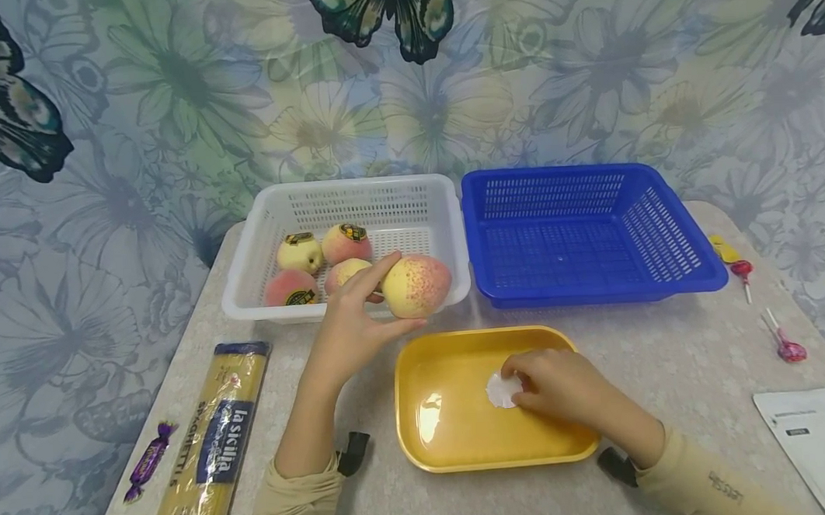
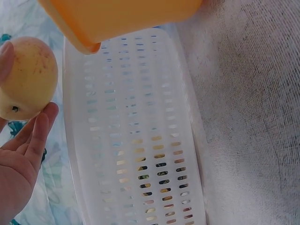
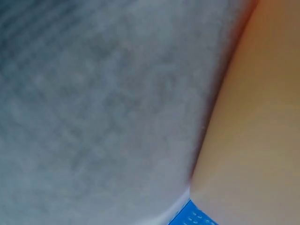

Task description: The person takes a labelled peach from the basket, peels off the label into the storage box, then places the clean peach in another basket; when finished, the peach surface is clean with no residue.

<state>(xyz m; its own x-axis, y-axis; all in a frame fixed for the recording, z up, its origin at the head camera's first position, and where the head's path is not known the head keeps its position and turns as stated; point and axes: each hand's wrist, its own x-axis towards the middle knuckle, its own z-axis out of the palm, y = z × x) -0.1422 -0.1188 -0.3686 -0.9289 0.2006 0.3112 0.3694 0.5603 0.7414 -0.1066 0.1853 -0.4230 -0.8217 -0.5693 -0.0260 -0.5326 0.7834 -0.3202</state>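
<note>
Round yellow-and-red peach [image 1: 416, 286] held just above the front rim of the white perforated plastic basket [image 1: 244, 255], cupped by the left hand [image 1: 349, 323] between thumb and curved fingers. Likely light but smooth and bruisable; best gripped round the widest girth. Right hand [image 1: 559, 386] in the yellow plastic tray [image 1: 450, 434], fingertips pinching a small white round pad [image 1: 500, 390].

You see a glossy plastic tray [image 1: 464, 441], matt perforated plastic baskets at twelve o'clock, white [image 1: 270, 218] and blue [image 1: 670, 236], and crinkly film-wrapped spaghetti [image 1: 212, 447].

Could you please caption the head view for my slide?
Left hand holds a peach by the white basket; right hand touches a white pad.
</note>
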